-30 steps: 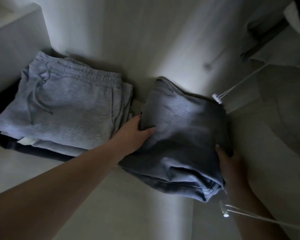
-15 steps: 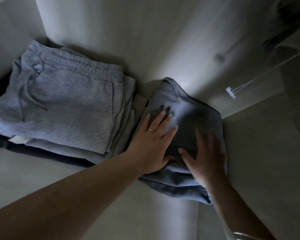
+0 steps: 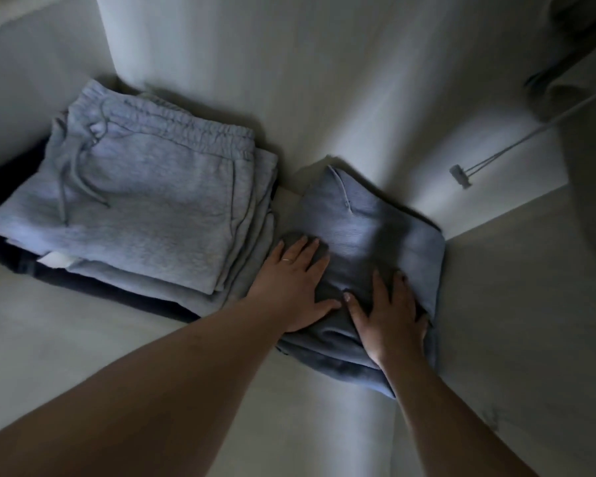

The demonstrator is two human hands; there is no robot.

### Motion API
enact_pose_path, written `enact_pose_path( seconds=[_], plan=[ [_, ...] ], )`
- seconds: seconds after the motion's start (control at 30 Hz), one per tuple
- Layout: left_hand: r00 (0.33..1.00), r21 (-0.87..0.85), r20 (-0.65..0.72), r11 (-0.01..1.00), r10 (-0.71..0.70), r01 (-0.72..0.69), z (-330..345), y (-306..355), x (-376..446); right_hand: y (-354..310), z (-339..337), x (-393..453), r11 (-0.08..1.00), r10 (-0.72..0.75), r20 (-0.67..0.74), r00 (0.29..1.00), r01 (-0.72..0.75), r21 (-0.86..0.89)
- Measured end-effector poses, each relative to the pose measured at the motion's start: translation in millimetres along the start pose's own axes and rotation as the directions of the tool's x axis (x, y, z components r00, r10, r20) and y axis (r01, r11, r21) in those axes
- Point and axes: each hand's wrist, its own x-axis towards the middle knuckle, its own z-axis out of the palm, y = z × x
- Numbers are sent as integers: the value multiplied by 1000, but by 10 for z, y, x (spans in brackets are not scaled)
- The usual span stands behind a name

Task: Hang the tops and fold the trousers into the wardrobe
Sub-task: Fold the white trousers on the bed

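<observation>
On the wardrobe shelf (image 3: 83,339), folded trousers (image 3: 375,228) lie under left hand (image 3: 289,287) and right hand (image 3: 389,315), both spread flat.

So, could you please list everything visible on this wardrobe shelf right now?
folded trousers: one, dark blue-grey, on the shelf at right, under both hands
stack of folded trousers: one stack, light grey pair with drawstring on top, count below unclear, at left
dark garment: one, navy or black, under the stack
shelf: one, pale, bearing both piles
drawcord with toggle: one, whitish, hanging at upper right
left hand: flat on the folded trousers, ring on one finger
right hand: flat on the folded trousers
</observation>
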Motion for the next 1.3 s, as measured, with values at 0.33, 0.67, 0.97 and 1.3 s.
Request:
enact_pose_path(
  seconds=[0.33, 0.67, 0.97, 1.3],
  plan=[
    [804, -825, 14, 448, -594, 345, -968, -174, -1668, -1263, -654, -1098, 561, -136, -356, 924, 369, 741],
    [477, -923, -148, 294, -866, 247, -1966, 7, -4531, -2253, -1464, -3060, 175, -601, -369, 709, 567, 805],
    [301, -918, -333, 380, -894, 113, -2099, 904, -6749, -2504, -1958, -4762, -78, -838, -418, 350, 682, 727],
    [-37, -765, -298, 215, -954, 607, -1579, 1003, -8003, -2388, -1738, -5140, 44, -938, -237, 255, 761, 647]
  ],
)
